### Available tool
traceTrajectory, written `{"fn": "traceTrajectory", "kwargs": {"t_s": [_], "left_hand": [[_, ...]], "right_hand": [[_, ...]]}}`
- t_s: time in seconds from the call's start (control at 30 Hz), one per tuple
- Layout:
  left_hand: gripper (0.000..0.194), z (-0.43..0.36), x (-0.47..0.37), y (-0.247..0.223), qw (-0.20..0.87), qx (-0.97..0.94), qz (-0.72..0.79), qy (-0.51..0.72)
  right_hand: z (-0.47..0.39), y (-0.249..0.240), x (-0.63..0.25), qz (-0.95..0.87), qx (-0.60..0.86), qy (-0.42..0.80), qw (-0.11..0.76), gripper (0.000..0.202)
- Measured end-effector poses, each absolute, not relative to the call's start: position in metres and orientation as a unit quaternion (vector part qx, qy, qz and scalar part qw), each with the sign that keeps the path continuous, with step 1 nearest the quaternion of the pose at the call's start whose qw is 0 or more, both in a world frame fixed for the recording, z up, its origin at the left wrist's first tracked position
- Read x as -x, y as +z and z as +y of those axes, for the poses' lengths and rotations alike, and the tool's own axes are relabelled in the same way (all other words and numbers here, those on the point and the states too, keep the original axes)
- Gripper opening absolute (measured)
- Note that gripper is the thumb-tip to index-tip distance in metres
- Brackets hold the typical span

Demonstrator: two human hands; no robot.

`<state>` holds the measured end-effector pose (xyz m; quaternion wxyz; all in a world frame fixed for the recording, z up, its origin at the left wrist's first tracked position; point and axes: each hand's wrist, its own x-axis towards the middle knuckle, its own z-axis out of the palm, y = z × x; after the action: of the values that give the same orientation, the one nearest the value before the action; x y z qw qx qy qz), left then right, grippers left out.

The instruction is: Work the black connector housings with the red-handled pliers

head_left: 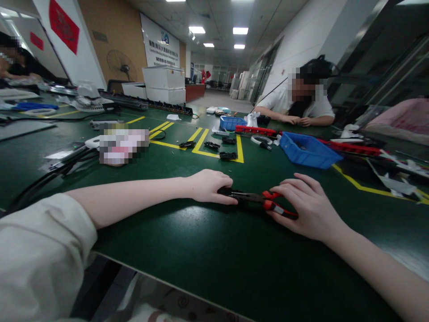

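Note:
My right hand is wrapped round the red and black handles of a pair of long-nose pliers. The pliers' handles are spread apart, and their jaws point left. Between the fingers of my left hand is a small black part, mostly covered by the fingers. The jaws reach up to this black part; whether they grip it I cannot tell. Both hands are low over the green table. Beyond them, several similar black parts lie within and beside yellow tape lines.
A blue bin stands at the right, a smaller blue bin further back. Red strips and a white cable lie between them. Cables run along the left. A person sits across the table.

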<state>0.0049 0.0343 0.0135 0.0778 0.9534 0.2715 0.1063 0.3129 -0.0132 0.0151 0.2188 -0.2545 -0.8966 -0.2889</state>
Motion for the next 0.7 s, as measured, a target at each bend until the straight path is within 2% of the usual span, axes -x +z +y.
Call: {"fn": "traceTrajectory", "kwargs": {"t_s": [0.4, 0.6, 0.7], "left_hand": [[0.041, 0.0323, -0.0038, 0.0134, 0.098, -0.944, 0.292, 0.117], [0.058, 0.0331, -0.0032, 0.0125, 0.11, -0.946, 0.281, 0.122], [0.05, 0.0349, -0.0027, 0.0112, 0.116, -0.949, 0.263, 0.128]], "right_hand": [[-0.0125, 0.0153, -0.312, -0.899, 0.252, -0.281, 0.221, 0.028], [-0.013, 0.0161, -0.3106, -0.9, 0.243, -0.287, 0.22, 0.029], [-0.0127, 0.0156, -0.3113, -0.901, 0.246, -0.284, 0.216, 0.03]]}}
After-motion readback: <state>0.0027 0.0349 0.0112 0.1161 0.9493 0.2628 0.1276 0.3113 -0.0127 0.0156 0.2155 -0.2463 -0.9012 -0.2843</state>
